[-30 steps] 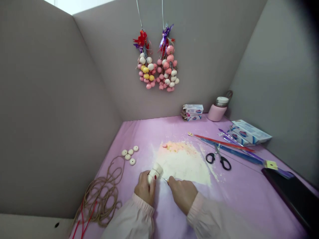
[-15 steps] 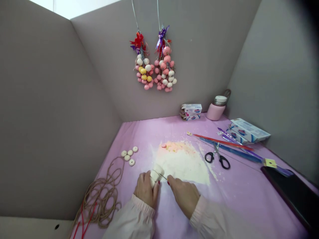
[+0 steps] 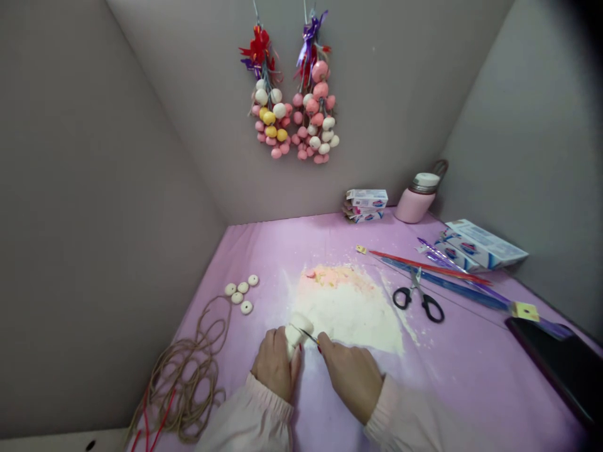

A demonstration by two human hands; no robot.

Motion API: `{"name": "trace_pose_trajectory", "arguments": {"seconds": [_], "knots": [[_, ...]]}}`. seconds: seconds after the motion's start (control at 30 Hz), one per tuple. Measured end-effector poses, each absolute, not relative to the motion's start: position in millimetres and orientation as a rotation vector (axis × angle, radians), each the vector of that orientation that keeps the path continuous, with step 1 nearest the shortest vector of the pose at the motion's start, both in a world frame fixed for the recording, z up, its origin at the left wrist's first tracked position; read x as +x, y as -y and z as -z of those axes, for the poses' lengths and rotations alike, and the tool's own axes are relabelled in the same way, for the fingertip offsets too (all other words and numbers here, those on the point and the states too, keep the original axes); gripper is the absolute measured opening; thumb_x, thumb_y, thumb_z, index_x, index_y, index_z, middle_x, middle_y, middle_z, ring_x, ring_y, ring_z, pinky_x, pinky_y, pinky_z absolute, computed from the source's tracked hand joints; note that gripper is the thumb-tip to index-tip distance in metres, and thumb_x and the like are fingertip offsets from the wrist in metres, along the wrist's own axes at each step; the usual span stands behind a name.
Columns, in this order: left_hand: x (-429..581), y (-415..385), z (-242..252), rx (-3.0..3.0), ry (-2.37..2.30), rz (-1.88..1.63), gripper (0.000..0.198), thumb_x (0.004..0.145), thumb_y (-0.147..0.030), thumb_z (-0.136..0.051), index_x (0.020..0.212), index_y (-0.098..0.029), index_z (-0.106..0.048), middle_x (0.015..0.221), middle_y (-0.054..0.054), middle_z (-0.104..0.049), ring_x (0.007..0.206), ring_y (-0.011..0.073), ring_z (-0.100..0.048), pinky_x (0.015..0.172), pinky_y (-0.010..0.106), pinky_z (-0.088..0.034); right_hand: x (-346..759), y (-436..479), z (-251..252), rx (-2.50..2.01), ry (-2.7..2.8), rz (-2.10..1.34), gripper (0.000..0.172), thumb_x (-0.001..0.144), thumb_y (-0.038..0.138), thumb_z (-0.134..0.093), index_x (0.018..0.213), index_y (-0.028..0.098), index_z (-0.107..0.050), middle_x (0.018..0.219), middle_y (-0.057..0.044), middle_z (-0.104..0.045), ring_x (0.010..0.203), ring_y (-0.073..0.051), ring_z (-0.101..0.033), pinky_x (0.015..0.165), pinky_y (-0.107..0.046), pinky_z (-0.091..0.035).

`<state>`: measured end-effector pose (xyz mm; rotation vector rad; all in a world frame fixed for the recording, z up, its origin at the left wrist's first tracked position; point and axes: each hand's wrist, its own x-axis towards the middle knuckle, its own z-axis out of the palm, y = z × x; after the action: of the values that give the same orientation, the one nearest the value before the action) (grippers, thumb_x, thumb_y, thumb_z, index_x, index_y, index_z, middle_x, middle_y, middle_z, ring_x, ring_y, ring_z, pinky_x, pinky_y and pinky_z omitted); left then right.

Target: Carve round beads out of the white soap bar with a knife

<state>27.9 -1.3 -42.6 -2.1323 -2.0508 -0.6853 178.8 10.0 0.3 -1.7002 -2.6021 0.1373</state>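
My left hand (image 3: pixel 274 364) is closed round a white block, apparently soap (image 3: pixel 301 322), near the front edge of a patch of white shavings (image 3: pixel 348 314). In my right hand (image 3: pixel 352 375) is a small thin-bladed knife (image 3: pixel 308 336), its tip against the block. A cut line shows across the block where the blade meets it. Most of the knife's handle is hidden inside my fingers. Left of the shavings lie several round white beads with holes (image 3: pixel 242 287). Pink and orange crumbs (image 3: pixel 336 275) cover the far side of the shavings.
Brown cord (image 3: pixel 188 383) lies coiled at the left. To the right are black-handled scissors (image 3: pixel 419 298), ribbons (image 3: pixel 438 270), a dark phone-like slab (image 3: pixel 556 364) and soap boxes (image 3: pixel 485 242). A pink jar (image 3: pixel 414 199) stands behind. Bead clusters (image 3: pixel 315 119) hang on the grey partition.
The camera view has tilted down and shifted slightly. Both hands keep nearly the same grip, with the knife still at the block.
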Motion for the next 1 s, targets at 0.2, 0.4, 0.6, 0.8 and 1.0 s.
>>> {"name": "trace_pose_trajectory", "arguments": {"seconds": [0.2, 0.4, 0.6, 0.8, 1.0], "knots": [[29, 1, 42, -2.110, 1.991, 0.673, 0.030, 0.077, -0.034, -0.028, 0.093, -0.015, -0.045, 0.076, 0.005, -0.047, 0.065, 0.0147, -0.047, 0.059, 0.027, -0.038, 177, -8, 1, -1.703, 2.597, -0.096, 0.017, 0.084, 0.024, -0.024, 0.085, 0.024, -0.041, 0.059, 0.003, -0.058, 0.049, -0.016, -0.055, 0.041, -0.025, -0.021], [31, 2, 41, -2.055, 2.014, 0.549, 0.031, 0.076, -0.033, -0.032, 0.098, -0.015, -0.044, 0.080, 0.005, -0.047, 0.066, 0.0146, -0.047, 0.059, 0.026, -0.038, 174, -9, 7, -1.669, 2.603, -0.145, 0.015, 0.083, 0.020, -0.026, 0.081, 0.021, -0.040, 0.054, 0.001, -0.057, 0.050, -0.016, -0.055, 0.040, -0.025, -0.021], [33, 2, 41, -1.999, 2.008, 0.384, 0.031, 0.075, -0.033, -0.034, 0.098, -0.014, -0.043, 0.077, 0.004, -0.047, 0.061, 0.0145, -0.046, 0.054, 0.026, -0.037, 175, -9, 7, -1.625, 2.613, -0.161, 0.013, 0.079, 0.012, -0.029, 0.080, 0.020, -0.039, 0.055, 0.001, -0.058, 0.052, -0.017, -0.056, 0.041, -0.024, -0.024], [34, 1, 41, -1.996, 2.026, 0.327, 0.031, 0.075, -0.033, -0.035, 0.097, -0.014, -0.044, 0.077, 0.004, -0.048, 0.061, 0.0152, -0.047, 0.053, 0.026, -0.037, 175, -4, 13, -1.672, 2.618, -0.077, 0.017, 0.075, 0.006, -0.030, 0.077, 0.019, -0.040, 0.057, -0.001, -0.058, 0.051, -0.018, -0.056, 0.039, -0.023, -0.025], [31, 1, 41, -2.061, 2.063, 0.425, 0.031, 0.074, -0.032, -0.036, 0.099, -0.015, -0.044, 0.080, 0.006, -0.050, 0.063, 0.0162, -0.048, 0.057, 0.027, -0.037, 178, -1, 13, -1.695, 2.575, -0.047, 0.015, 0.079, 0.012, -0.028, 0.079, 0.020, -0.040, 0.057, 0.000, -0.059, 0.052, -0.017, -0.056, 0.041, -0.023, -0.027]]}}
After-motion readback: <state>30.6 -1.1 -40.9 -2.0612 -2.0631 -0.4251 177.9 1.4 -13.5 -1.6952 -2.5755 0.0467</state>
